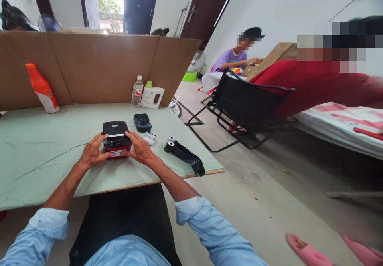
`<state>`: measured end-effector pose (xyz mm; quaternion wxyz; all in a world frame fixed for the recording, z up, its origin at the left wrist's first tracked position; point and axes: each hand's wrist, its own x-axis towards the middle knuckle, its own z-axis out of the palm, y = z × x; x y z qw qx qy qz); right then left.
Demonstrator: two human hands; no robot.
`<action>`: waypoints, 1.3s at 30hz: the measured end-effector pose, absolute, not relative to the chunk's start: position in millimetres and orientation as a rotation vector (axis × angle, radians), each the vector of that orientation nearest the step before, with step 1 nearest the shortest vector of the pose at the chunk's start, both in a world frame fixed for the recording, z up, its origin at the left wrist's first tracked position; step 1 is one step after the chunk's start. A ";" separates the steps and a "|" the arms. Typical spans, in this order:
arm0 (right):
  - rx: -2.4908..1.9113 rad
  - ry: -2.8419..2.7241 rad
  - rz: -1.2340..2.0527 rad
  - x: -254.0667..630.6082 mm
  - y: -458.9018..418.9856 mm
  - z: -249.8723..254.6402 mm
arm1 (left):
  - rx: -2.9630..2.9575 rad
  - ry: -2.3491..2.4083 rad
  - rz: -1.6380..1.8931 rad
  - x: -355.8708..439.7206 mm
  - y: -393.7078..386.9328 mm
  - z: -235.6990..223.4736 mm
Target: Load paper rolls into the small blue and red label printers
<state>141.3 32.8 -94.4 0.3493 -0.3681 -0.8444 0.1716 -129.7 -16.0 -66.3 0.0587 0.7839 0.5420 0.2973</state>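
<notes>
A small black and red box-shaped device (pixel 116 138), like a label printer, rests on the pale green table (pixel 44 150). My left hand (pixel 93 151) wraps its left side and my right hand (pixel 140 148) wraps its right side, fingers curled over the top. A small dark blue device (pixel 142 122) lies just behind it. A white paper roll (pixel 150 138) sits right of my right hand, and a black-wrapped pack of rolls (pixel 184 155) lies nearer the table's right edge.
A brown cardboard screen (pixel 98 68) stands along the table's back. An orange bottle (pixel 42 88), a clear water bottle (pixel 137 92) and a white jug (pixel 152 96) stand against it. To the right: a black folding chair (pixel 245 106), two people, a bed (pixel 341 126), pink slippers (pixel 308 252).
</notes>
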 end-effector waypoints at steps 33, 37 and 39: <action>-0.866 -2.086 1.006 -7.9 12.2 -83.9 | 1.955 1.980 0.966 -219.2 -62.6 -49.2; -0.863 -2.086 1.012 -6.2 14.9 -78.2 | 1.925 2.031 0.996 -215.8 -62.7 -51.7; -0.880 -2.103 1.008 -4.3 14.9 -75.8 | 1.903 2.081 1.016 -215.0 -62.8 -52.9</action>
